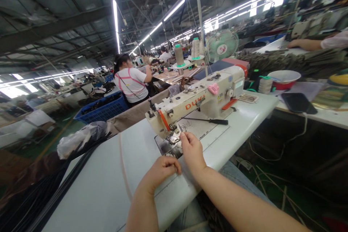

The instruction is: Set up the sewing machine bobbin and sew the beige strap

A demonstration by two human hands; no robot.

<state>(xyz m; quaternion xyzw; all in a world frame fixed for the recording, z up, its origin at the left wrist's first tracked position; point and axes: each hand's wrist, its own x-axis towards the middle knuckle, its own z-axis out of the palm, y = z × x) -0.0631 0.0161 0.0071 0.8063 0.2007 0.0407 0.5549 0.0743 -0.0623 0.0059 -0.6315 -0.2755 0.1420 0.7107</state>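
A cream sewing machine (201,99) marked DUKI stands on a white table (103,185). My right hand (191,149) is beside the needle area (174,138), fingers pinched on a small pointed metal tool (180,128) that I cannot name. My left hand (161,172) rests on the table just in front of the needle plate, fingers curled into a loose fist; what it holds, if anything, is hidden. A black-handled screwdriver (210,120) lies on the machine bed.
Dark straps (54,188) and a plastic bag (78,138) lie at the table's left edge. A phone (298,103), bowl (284,78) and thread spools (265,84) sit right. A blue crate (104,109), a seated person (130,83) and a fan (223,44) are beyond. Another person's arm (315,43) is far right.
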